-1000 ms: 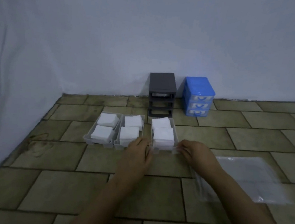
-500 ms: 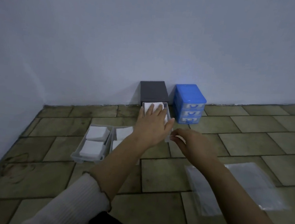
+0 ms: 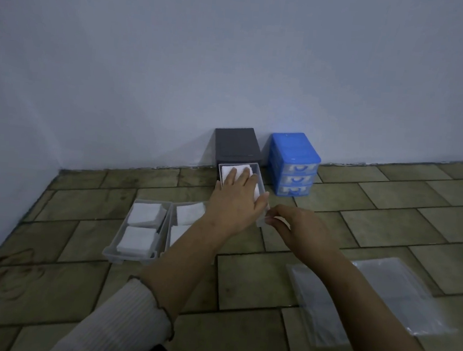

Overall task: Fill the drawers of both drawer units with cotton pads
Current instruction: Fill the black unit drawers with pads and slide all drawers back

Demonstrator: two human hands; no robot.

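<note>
A dark grey drawer unit and a blue drawer unit stand against the wall. A grey drawer filled with white cotton pads is held with its far end at the grey unit's front. My left hand lies flat on the pads with straight fingers. My right hand pinches the drawer's near front corner. Two more grey drawers, one on the left and one beside it, lie on the floor with white pads in them.
Clear plastic bags lie on the tiled floor at the right. The blue unit's three drawers are all in place. The wall corner is at the left, and bare floor tiles spread in front.
The drawer has been lifted from beside the other two and carried up to the grey unit. My left hand moved from its side onto the pads; the view shifted up.
</note>
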